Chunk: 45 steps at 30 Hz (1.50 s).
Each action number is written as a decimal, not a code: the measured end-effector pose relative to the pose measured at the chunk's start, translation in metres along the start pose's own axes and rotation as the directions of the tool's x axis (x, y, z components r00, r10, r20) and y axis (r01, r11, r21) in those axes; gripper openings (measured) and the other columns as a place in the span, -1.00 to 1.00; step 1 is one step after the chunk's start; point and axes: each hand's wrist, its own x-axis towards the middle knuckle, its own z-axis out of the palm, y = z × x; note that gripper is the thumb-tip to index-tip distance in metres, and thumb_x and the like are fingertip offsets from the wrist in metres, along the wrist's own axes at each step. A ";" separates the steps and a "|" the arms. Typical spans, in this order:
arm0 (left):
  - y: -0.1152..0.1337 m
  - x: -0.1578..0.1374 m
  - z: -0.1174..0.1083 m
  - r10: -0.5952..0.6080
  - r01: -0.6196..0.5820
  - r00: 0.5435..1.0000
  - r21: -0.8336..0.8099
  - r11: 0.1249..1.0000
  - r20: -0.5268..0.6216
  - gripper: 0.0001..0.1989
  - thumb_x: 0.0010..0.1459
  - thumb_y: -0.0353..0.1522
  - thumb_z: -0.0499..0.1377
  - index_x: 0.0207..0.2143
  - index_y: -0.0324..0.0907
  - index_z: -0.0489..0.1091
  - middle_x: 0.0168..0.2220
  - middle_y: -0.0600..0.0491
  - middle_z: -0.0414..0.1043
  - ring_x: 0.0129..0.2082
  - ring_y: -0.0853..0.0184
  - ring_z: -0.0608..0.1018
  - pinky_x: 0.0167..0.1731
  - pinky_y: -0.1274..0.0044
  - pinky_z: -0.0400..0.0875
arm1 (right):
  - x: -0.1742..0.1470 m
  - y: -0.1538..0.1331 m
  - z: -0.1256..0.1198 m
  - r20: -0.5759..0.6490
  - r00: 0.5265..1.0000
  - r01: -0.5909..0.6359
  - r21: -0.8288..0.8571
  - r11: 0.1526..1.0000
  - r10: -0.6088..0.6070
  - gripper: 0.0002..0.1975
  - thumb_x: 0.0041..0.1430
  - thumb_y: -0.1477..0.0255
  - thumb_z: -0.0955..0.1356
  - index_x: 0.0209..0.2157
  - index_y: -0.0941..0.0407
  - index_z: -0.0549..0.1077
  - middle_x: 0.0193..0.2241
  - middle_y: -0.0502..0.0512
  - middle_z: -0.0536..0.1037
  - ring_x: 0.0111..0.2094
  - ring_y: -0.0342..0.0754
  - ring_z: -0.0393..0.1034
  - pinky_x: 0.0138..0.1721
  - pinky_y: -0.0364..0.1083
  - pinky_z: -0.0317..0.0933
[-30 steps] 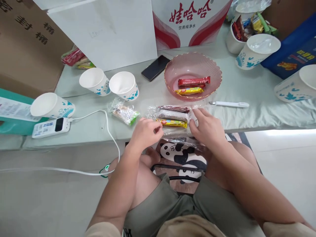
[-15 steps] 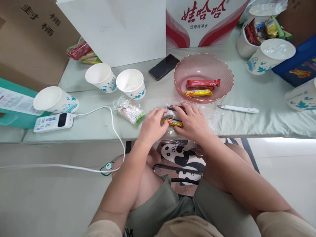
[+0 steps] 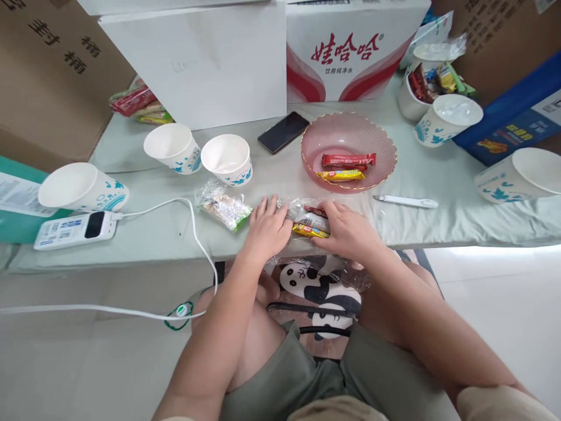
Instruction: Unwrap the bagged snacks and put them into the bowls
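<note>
My left hand [image 3: 268, 227] lies with its fingers stretched out on a sheet of clear plastic film [image 3: 289, 206], just left of a small group of wrapped snacks. The group has a yellow snack packet [image 3: 310, 230] in front, a silvery-white part in the middle and a dark brown packet [image 3: 316, 211] behind. My right hand [image 3: 348, 229] grips the right end of this group between thumb and fingers, which hide that end. Beyond it stands a pink ribbed bowl [image 3: 380, 140] holding red snack bars [image 3: 348, 160] and a yellow one. A clear-wrapped bundle [image 3: 225, 209] rests left of my left hand.
A white cutter knife [image 3: 407, 202] lies right of the film, a phone [image 3: 284, 132] behind. Paper cups [image 3: 228, 161] stand left and right. A white cable [image 3: 193, 222] runs from a power bank [image 3: 76, 230] over the edge. Boxes [image 3: 197, 64] line the back.
My left hand has moved left off the snacks onto the film, its fingers straightening. My right hand has shifted slightly to the snacks' right end. The view has tilted up a little.
</note>
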 end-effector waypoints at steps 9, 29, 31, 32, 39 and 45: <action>-0.006 0.005 0.008 0.040 -0.038 0.998 0.050 0.998 -0.042 -0.50 0.29 -0.44 0.01 0.24 -0.05 0.37 0.45 -0.09 0.06 0.45 -0.07 0.11 0.35 -0.01 0.08 | -0.006 0.003 -0.009 0.002 1.000 0.020 -0.051 0.999 -0.020 -0.39 0.16 0.28 0.33 0.25 0.07 0.25 0.13 0.30 0.44 -0.04 0.22 0.45 -0.21 0.05 0.28; -0.002 0.007 0.009 0.003 -0.002 0.999 0.026 1.000 -0.033 -0.33 0.15 -0.57 0.03 0.30 -0.02 0.30 0.47 -0.08 0.01 0.46 -0.07 0.06 0.36 -0.08 0.01 | 0.002 -0.002 -0.007 0.055 0.997 -0.036 -0.211 0.977 0.049 -0.40 0.07 0.40 0.31 0.19 0.12 0.26 0.00 0.31 0.51 -0.05 0.24 0.45 -0.24 0.05 0.25; 0.000 0.007 0.007 -0.010 0.010 1.000 0.045 0.999 0.008 -0.32 0.17 -0.56 0.02 0.33 -0.05 0.26 0.48 -0.10 -0.04 0.47 -0.06 0.03 0.37 -0.06 -0.01 | -0.002 -0.001 -0.005 0.035 0.998 -0.048 -0.199 0.979 0.056 -0.43 0.09 0.43 0.30 0.18 0.11 0.27 -0.01 0.30 0.52 -0.04 0.25 0.46 -0.20 0.08 0.29; 0.001 0.007 0.006 -0.018 0.016 0.999 0.057 0.998 0.031 -0.32 0.18 -0.56 0.02 0.35 -0.07 0.24 0.49 -0.11 -0.07 0.48 -0.05 0.01 0.38 -0.04 -0.03 | -0.005 0.000 -0.006 0.015 0.999 -0.049 -0.172 0.984 0.052 -0.44 0.09 0.45 0.29 0.17 0.10 0.28 -0.01 0.29 0.52 -0.03 0.25 0.46 -0.17 0.10 0.30; 0.005 0.007 0.004 -0.061 0.056 0.996 0.087 0.995 0.059 -0.35 0.25 -0.53 -0.03 0.38 -0.06 0.18 0.50 -0.10 -0.13 0.49 0.01 -0.03 0.40 0.03 -0.05 | -0.054 0.020 -0.047 -0.233 0.969 0.149 0.295 0.944 -0.080 -0.38 -0.01 0.52 0.33 0.14 0.04 0.24 0.06 0.21 0.53 0.01 0.17 0.49 -0.06 0.12 0.39; 0.013 0.007 0.002 -0.082 0.081 0.997 0.111 0.991 0.008 -0.41 0.27 -0.47 0.00 0.34 -0.08 0.25 0.47 -0.12 -0.02 0.47 -0.01 0.06 0.38 0.03 0.02 | 0.000 0.030 -0.117 -0.446 0.889 0.176 0.124 0.977 -0.104 -0.37 -0.02 0.52 0.41 0.14 0.07 0.29 0.10 0.26 0.49 0.08 0.16 0.42 0.06 0.15 0.32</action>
